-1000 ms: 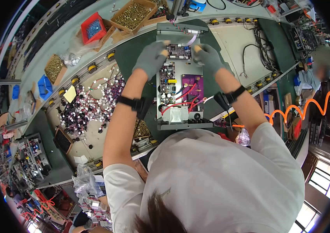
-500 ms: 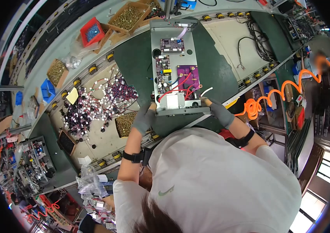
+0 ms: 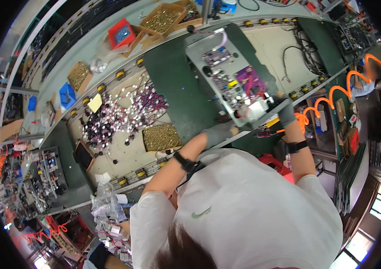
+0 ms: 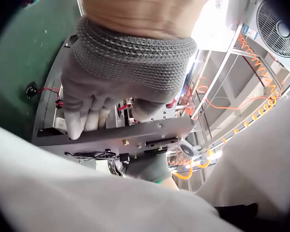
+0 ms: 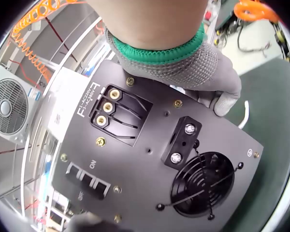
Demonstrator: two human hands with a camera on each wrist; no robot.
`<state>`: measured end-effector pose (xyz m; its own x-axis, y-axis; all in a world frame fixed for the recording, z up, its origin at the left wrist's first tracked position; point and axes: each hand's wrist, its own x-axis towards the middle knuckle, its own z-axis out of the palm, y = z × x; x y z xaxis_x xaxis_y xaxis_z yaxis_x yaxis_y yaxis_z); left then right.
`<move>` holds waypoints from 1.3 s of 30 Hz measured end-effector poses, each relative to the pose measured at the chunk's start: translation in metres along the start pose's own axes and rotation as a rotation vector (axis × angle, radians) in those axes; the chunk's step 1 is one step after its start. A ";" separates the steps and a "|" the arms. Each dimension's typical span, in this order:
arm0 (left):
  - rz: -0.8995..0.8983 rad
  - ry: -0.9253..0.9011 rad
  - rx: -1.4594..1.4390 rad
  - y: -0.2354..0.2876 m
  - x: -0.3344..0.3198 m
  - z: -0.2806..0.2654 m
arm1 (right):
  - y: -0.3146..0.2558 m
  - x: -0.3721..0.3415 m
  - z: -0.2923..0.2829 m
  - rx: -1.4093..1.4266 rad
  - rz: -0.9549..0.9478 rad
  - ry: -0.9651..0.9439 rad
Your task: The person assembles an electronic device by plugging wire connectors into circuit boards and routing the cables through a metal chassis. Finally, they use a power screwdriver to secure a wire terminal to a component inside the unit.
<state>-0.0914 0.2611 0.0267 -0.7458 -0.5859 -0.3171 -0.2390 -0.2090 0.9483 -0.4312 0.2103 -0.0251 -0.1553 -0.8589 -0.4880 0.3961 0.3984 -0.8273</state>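
A grey metal chassis (image 3: 201,46) fitted with circuit boards lies slanted on the green bench surface. A purple board (image 3: 249,81) with red wires sits inside it. My gloved left hand (image 3: 219,134) holds its near left corner; in the left wrist view the fingers reach over the dark end panel (image 4: 101,137). The gloved right hand (image 3: 287,114) grips the panel's other end, fingers hooked over its edge in the right wrist view. On the panel's outer face are a round fan grille (image 5: 203,183), a switch (image 5: 87,181) and three brass terminals (image 5: 108,107).
Left of the chassis lies a heap of wire connectors (image 3: 123,110), with a box of brass screws (image 3: 161,138) near it. A red bin (image 3: 121,33) and more screw boxes line the far side. Black cables (image 3: 305,54) lie right. An orange coiled hose (image 3: 334,101) hangs at the right.
Both hands went from the circuit board at the far end to the near end panel. Since then the chassis has turned, its near end swinging to the right with the hands on it.
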 end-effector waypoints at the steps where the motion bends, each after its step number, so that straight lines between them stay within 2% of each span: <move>1: -0.089 -0.054 0.039 -0.007 0.013 0.005 | -0.015 -0.011 0.007 0.023 0.048 0.008; 2: -0.174 -0.110 0.076 -0.015 0.024 0.004 | -0.009 0.000 -0.007 0.071 0.088 -0.003; 3: -0.180 -0.123 0.167 -0.004 0.024 -0.006 | -0.008 0.011 -0.025 0.024 0.123 -0.004; 5: -0.248 -0.077 0.233 0.001 0.017 -0.030 | -0.014 -0.005 -0.004 0.129 -0.050 0.090; 6: -0.278 -0.052 0.355 -0.003 0.013 -0.043 | -0.017 -0.008 -0.014 0.099 -0.042 0.086; 7: -0.290 0.048 0.313 -0.014 0.003 -0.052 | -0.027 -0.019 -0.009 0.068 -0.036 0.082; 8: -0.299 0.147 0.273 -0.028 -0.010 -0.062 | -0.030 -0.033 -0.002 0.102 -0.055 0.165; 9: -0.421 0.238 0.285 -0.036 -0.024 -0.071 | -0.039 -0.045 0.004 0.083 0.005 0.208; 11: -0.632 0.382 0.385 -0.069 -0.050 -0.092 | -0.055 -0.091 0.062 -0.040 -0.081 0.476; 12: -0.719 0.431 0.475 -0.098 -0.059 -0.100 | -0.053 -0.104 0.071 -0.104 -0.148 0.506; 14: -0.969 0.720 0.482 -0.124 -0.076 -0.099 | -0.050 -0.114 0.092 -0.173 -0.190 0.454; 15: -0.973 0.710 0.476 -0.132 -0.082 -0.099 | -0.049 -0.121 0.104 -0.237 -0.239 0.396; 16: -0.926 0.756 0.596 -0.138 -0.086 -0.099 | -0.049 -0.130 0.122 -0.295 -0.277 0.288; 17: -0.875 0.801 0.717 -0.143 -0.089 -0.098 | -0.039 -0.123 0.113 -0.301 -0.272 0.292; 18: -0.789 0.819 0.798 -0.149 -0.089 -0.098 | -0.022 -0.109 0.098 -0.628 -0.450 0.317; 19: -0.790 0.812 0.795 -0.154 -0.087 -0.101 | -0.018 -0.106 0.105 -0.957 -0.623 0.335; 20: -0.823 0.690 0.849 -0.159 -0.083 -0.108 | -0.020 -0.105 0.114 -0.833 -0.566 0.419; 21: -0.853 0.567 0.898 -0.161 -0.079 -0.115 | -0.018 -0.101 0.110 -0.839 -0.563 0.421; 23: -0.862 0.570 0.859 -0.165 -0.078 -0.120 | -0.012 -0.094 0.100 -0.629 -0.598 0.346; 26: -0.836 0.584 0.829 -0.162 -0.085 -0.122 | -0.015 -0.095 0.108 -0.520 -0.546 0.393; 28: -0.726 0.679 0.580 -0.153 -0.090 -0.127 | -0.019 -0.099 0.113 -0.530 -0.525 0.415; 29: -0.726 0.672 0.581 -0.158 -0.090 -0.130 | -0.021 -0.099 0.114 -0.540 -0.513 0.427; 31: -0.067 1.135 0.457 -0.164 -0.088 -0.136 | -0.023 -0.097 0.114 -0.501 -0.511 0.412; 32: -0.069 1.133 0.453 -0.166 -0.086 -0.142 | -0.027 -0.098 0.115 -0.481 -0.484 0.417; 34: -0.569 1.115 0.699 -0.143 -0.083 -0.155 | -0.031 -0.093 0.109 -0.489 -0.462 0.441; 36: -0.978 1.145 0.504 -0.123 -0.093 -0.169 | -0.033 -0.083 0.091 -0.447 -0.470 0.425; 38: -1.225 1.237 0.609 -0.156 -0.108 -0.181 | -0.035 -0.076 0.088 -0.400 -0.485 0.418; 39: -1.358 1.234 0.559 -0.167 -0.117 -0.183 | -0.036 -0.076 0.088 -0.398 -0.496 0.429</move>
<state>0.1497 0.2213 -0.0970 0.8158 -0.4713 -0.3352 -0.5263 -0.8452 -0.0927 -0.3541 0.2328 0.0660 -0.5995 -0.7998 -0.0313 -0.1545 0.1541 -0.9759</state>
